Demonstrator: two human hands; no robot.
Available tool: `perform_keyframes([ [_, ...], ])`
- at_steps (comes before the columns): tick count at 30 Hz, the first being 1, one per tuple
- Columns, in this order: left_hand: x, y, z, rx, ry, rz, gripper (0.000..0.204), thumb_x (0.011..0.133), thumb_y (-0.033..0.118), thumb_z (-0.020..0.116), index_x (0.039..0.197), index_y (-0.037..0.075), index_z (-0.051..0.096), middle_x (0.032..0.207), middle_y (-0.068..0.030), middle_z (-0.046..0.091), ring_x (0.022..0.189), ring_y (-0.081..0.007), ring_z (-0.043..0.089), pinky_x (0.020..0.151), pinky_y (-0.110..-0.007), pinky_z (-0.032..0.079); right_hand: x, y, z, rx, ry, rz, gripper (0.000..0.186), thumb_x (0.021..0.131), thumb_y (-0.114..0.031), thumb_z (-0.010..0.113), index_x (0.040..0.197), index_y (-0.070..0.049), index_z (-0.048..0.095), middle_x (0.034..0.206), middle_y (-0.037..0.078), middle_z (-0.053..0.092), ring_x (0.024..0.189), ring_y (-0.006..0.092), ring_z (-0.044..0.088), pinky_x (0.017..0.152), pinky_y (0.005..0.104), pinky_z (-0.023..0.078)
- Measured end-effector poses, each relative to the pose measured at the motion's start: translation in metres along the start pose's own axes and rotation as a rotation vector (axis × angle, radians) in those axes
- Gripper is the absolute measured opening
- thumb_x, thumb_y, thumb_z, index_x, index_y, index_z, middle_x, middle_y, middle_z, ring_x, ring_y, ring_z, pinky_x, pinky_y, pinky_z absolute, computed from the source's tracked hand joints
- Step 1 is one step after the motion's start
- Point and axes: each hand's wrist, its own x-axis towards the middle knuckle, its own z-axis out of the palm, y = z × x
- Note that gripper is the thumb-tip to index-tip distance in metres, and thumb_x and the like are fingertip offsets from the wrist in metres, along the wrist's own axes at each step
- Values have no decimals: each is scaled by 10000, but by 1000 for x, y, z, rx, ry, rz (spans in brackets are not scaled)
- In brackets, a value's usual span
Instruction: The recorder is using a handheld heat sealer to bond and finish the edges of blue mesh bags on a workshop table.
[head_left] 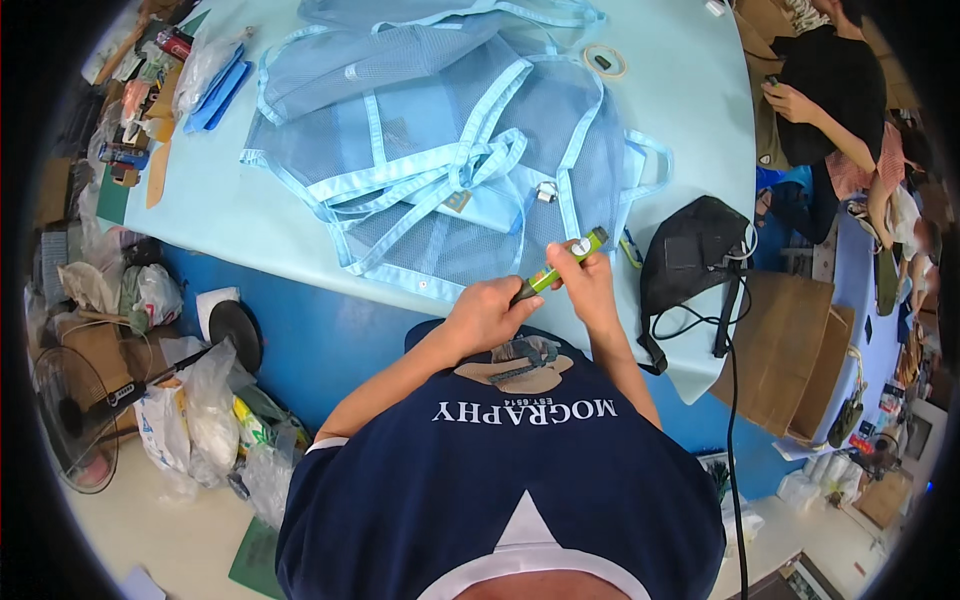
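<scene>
A slim green stick (545, 275) with dark ends, shaped like a thick marker or a tool handle, is held aslant over the table's near edge. My left hand (488, 312) is closed round its lower dark end. Higher up, the fingers of my right hand (585, 285) grip it near a round white spot. Just beyond both hands lies a blue mesh bag (430, 230) with light-blue binding and straps, loosely spread. A small white-and-silver piece (546, 191) rests on the mesh.
To the right, a black pouch (690, 255) with a cable lies at the table edge. A tape ring (604, 62) sits at the back. Blue packets (218, 95) lie at the left. A fan (75, 420) stands lower left; a cardboard box (775, 340) and another person (830, 95) are at right.
</scene>
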Motion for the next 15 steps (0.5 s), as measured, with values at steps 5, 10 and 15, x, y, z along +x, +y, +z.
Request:
perform_keyframes([
  [5, 4, 5, 8, -423, -543, 4, 363, 909, 345, 482, 812, -1, 528, 700, -190, 587, 661, -349, 579, 605, -416, 448, 5, 1, -40, -79, 372, -137, 263, 859, -200, 541, 677, -17, 596, 652, 33, 584, 608, 114, 531, 549, 260, 401],
  [10, 5, -8, 39, -62, -467, 27, 322, 872, 339, 548, 810, 23, 560, 752, -152, 611, 713, -324, 599, 626, -401, 452, 2, -28, -114, 428, 332, -205, 539, 938, -504, 370, 784, -21, 553, 638, 72, 540, 515, 160, 496, 499, 266, 395],
  [15, 28, -3, 105, 206, -464, 147, 312, 807, 337, 614, 811, 26, 585, 799, -159, 629, 767, -352, 610, 671, -437, 475, -11, -10, -110, 371, 222, -166, 639, 913, -576, 341, 970, 25, 549, 683, 94, 573, 552, 162, 531, 531, 263, 418],
])
